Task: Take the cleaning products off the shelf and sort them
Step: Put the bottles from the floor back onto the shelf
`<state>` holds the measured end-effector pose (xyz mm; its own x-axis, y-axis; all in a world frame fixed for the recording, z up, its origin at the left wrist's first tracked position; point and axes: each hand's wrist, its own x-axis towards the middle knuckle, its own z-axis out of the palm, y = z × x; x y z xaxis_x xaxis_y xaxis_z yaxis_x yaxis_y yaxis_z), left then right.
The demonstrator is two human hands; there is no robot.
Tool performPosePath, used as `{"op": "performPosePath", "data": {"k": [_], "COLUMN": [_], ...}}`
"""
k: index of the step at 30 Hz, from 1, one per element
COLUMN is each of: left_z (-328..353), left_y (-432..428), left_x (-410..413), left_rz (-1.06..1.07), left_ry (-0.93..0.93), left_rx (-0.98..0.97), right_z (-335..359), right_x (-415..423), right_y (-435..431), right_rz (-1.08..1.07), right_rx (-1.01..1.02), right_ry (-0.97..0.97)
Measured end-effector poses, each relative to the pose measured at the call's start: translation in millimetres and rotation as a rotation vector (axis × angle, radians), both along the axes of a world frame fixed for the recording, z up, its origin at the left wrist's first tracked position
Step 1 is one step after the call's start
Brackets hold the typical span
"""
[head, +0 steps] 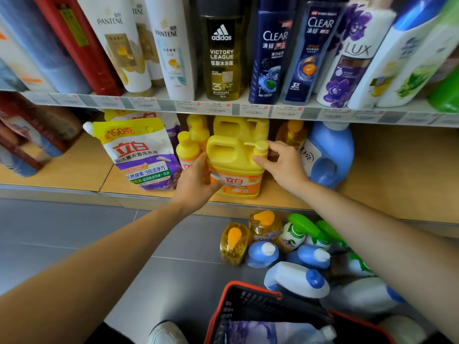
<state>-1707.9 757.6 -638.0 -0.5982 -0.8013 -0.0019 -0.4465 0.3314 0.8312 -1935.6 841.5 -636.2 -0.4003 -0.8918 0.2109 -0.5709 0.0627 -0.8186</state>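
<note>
The upper shelf board point(409, 109) carries upright toiletry bottles in a row: a tall red bottle point(74, 40) at the left, white Pantene bottles point(111, 43) beside it, a dark adidas Victory League shower gel point(221, 58) in the middle, then 2 dark blue Clear shampoo bottles point(269, 53) side by side. Right of these stand a white Lux bottle point(347, 63) printed with purple flowers, a white bottle with a blue cap point(397, 58) and a white-and-green bottle point(427, 65). A strip of price labels point(223, 108) runs along the board's front edge, and grey floor tiles point(74, 244) lie below.
</note>
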Motion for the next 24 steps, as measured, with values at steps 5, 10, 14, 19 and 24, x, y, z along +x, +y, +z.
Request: {"op": "performPosePath", "data": {"k": [5,10,14,19,24], "left_z": [-9.4,-18.9,-31.9,-36.4,-38.2], "left_y": [13.5,32.4,52.8,65.1,69.0], "left_x": [2.4,6.8,13.1,20.8,21.7], "left_rz": [0.155,-0.204,-0.320,-0.242,-0.225], "left_ry": [-0.195,-0.540,-0.547,-0.392,-0.363], "left_rx": [-0.005,0.332,0.532,0.705,0.692], "right_z": [-21.4,-56.7,-70.5,-71.7,-62.9], "right_x": [0.1,4.1,12.8,15.9,8.7], "right_y": [29.7,67.3,76.2,76.8,77.5], "right_rz": [-0.042,0.261,0.327,0.286,0.311], "right_rx": [0.197,0.549,0.666,0.643,0.629], "right_ry": [-0.019,0.214,0.404,0.448,0.471]}}
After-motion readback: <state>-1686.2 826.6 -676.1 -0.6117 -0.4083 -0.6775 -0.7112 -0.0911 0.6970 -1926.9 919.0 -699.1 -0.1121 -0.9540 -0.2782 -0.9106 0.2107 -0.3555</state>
